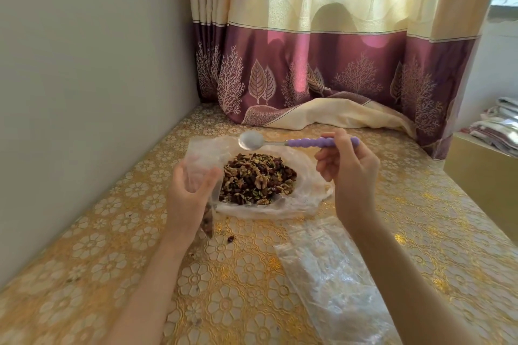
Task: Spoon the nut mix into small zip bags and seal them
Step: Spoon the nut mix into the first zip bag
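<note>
Spoon [297, 142] raised empty, small zip bag [200, 173] waiting.

Right hand [347, 165] pinches the purple handle, long axis running leftward, bowl hovering just beyond the nut mix [258, 179] piled on plastic sheet [308, 176]. Left hand [189, 190] grips the bag just left of the pile, nearer it. Spare bags [330, 274] lie under the right forearm; nothing blocks the scoop.

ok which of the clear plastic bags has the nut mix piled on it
The crumpled plastic bag spread flat behind the hands, with the nut mix heaped on it. The small zip bag in the left hand and the bag pack nearer the camera carry no pile.
</note>
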A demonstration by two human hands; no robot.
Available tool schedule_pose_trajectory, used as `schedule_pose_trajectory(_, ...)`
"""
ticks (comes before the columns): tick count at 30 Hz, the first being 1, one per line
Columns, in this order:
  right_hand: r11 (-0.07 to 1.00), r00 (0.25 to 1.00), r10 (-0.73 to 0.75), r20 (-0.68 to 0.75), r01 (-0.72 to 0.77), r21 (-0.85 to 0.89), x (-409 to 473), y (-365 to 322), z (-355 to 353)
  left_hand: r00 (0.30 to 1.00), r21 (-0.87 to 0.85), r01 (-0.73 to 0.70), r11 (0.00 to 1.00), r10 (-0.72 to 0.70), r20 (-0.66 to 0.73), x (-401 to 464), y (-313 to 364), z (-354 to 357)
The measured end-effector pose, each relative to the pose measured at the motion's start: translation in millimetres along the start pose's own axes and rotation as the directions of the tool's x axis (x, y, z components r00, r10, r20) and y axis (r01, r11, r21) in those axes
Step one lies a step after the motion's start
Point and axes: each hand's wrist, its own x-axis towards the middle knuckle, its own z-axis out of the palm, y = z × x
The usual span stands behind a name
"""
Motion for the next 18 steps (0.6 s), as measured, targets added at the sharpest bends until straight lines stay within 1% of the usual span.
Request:
schedule_pose_trajectory(2, 0.998, 0.999, 0.041, -0.020, -0.042, -0.047, -2, 5, -8, 1.000, -0.004, -0.009, 1.000, 0.009, -0.001, 3, 0, -2)
schedule_pose_trajectory(3, 0.995, 0.998, 0.055, -0.003, -0.055, -0.089, -4, 7, -12, 1.000, 0.005, -0.003, 1.000, 0.003, 0.004, 4, -1, -3)
schedule_pose_trajectory(7, 0.958, 0.982, 0.117, 0.149, -0.072, -0.277, -17, 17, -21, 0.997, -0.038, 0.010, 0.999, -0.007, 0.078, 4, -6, -4)
schedule_pose_trajectory(10, 0.929, 0.973, 0.104, 0.207, -0.021, -0.369, -27, 23, -23, 0.992, -0.016, -0.027, 1.000, 0.028, 0.120, 1, -8, -2)
schedule_pose_trajectory(13, 0.922, 0.966, 0.097, 0.240, 0.004, -0.388, -32, 27, -23, 0.991, 0.033, -0.031, 0.999, 0.027, 0.132, -2, -12, 2)
schedule_pose_trajectory(18, 0.925, 0.969, 0.101, 0.226, -0.008, -0.379, -37, 32, -20, 0.986, -0.009, -0.009, 1.000, 0.011, 0.169, -8, -21, 5)
